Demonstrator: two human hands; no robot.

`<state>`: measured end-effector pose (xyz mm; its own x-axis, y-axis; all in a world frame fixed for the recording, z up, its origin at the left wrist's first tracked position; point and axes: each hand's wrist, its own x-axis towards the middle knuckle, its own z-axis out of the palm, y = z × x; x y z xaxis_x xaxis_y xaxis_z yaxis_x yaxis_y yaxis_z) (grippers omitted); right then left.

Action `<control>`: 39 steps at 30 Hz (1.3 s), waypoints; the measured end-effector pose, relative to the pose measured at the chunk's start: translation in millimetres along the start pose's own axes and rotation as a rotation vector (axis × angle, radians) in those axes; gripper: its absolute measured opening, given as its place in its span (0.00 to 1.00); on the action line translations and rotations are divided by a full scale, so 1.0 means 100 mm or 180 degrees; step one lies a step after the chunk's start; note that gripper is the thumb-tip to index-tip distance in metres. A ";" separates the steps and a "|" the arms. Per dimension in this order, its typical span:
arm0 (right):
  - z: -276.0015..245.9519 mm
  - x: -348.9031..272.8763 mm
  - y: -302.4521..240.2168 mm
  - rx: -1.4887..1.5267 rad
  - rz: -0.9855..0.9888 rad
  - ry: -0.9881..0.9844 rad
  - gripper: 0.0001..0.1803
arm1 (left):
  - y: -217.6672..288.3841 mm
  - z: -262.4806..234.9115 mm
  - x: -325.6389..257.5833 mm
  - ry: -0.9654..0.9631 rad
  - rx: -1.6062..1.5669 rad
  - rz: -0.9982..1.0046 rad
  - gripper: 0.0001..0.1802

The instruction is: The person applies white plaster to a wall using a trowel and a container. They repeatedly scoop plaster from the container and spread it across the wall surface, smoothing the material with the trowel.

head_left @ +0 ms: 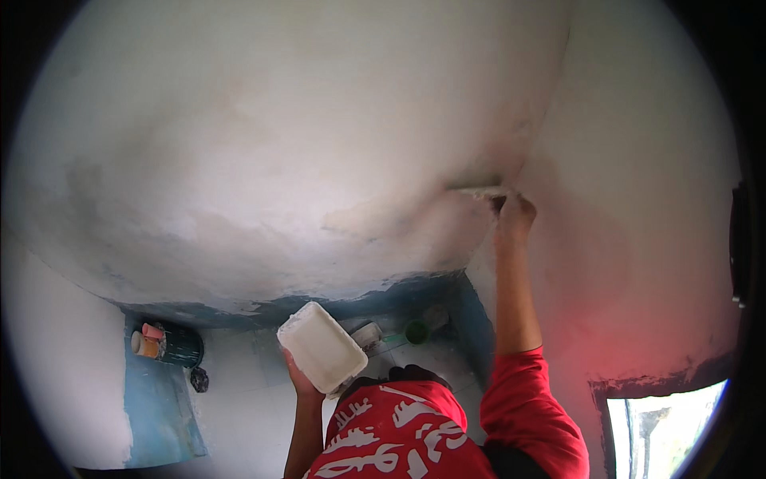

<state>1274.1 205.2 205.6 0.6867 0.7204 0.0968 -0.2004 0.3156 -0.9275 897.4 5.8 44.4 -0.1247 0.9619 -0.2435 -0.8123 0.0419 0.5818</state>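
Leftmost, low against a blue-painted strip of wall (163, 415), sits a dark green round can (180, 346) with pinkish and cream roller-like ends (147, 338) sticking out of its left side; a small dark object (199, 378) lies just below it. Above spreads the wide white plastered wall surface (263, 144), patchy grey-blue near its lower edge. Centre-low, the person's left hand (298, 382) grips from underneath a white rectangular plaster board (321, 348), tilted, fingers closed around its lower edge. Just right of the board are a small whitish container (368, 333), a green round cup (416, 331) and a grey round lid-like thing (436, 315), all down on the floor near the corner. Below, a red garment with white pattern (391, 435) fills the bottom edge. Right of centre, the right hand (515, 215), arm raised in a red sleeve (523, 407), is closed around the handle of a flat plaster-coated trowel (481, 191), whose blade lies against the wall beside the corner. Far right bottom, a bright window opening (666, 427) with a dark frame.
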 end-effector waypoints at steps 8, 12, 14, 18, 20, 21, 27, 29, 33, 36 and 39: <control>-0.40 -0.59 -0.06 0.0196 -0.0257 -0.0480 0.11 | 0.02 0.05 -0.08 0.0137 0.0037 0.0101 0.35; -0.48 -0.60 0.50 -0.0167 -0.0525 0.0027 0.12 | 0.06 -0.03 -0.12 0.0166 -0.0058 0.0217 0.34; -0.52 -0.50 0.78 -0.0523 -0.0644 0.0170 0.13 | 0.10 -0.01 -0.15 0.0176 -0.0148 0.0266 0.34; -0.40 -0.41 0.90 -0.1856 -0.1078 0.0478 0.13 | 0.24 -0.16 -0.25 0.0263 -0.0257 0.0213 0.34; -0.23 -0.56 0.71 -0.1499 -0.1424 0.0889 0.13 | 0.38 -0.15 -0.35 0.0232 -0.0194 0.0284 0.35; -0.11 -0.56 0.75 -0.1755 -0.1651 0.0962 0.13 | 0.45 -0.17 -0.39 0.0217 -0.0161 0.0318 0.35; 0.64 -0.37 0.97 -0.3759 -0.3350 0.1091 0.41 | 0.87 -0.45 -0.52 0.0462 -0.0112 0.0421 0.34; 0.71 -0.41 1.31 -0.3809 -0.3029 0.1114 0.40 | 0.93 -0.42 -0.53 0.0309 -0.0171 0.0355 0.34; 0.84 -0.97 2.00 -0.3080 -0.2860 0.0524 0.33 | 1.00 -0.33 -0.48 0.0326 -0.0064 0.0468 0.34; 0.72 -1.22 1.85 -0.2875 -0.2463 0.0113 0.31 | 0.99 -0.31 -0.43 0.0212 0.0084 0.0398 0.33; 0.25 -1.32 1.64 -0.2646 -0.2046 -0.0208 0.23 | 0.68 -0.42 -0.42 0.0149 0.0158 0.0431 0.33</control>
<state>1133.6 177.2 49.7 0.4498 0.6076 0.6547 0.7476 0.1450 -0.6481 823.8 -43.3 61.8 -0.2585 0.9460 -0.1954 -0.7572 -0.0728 0.6491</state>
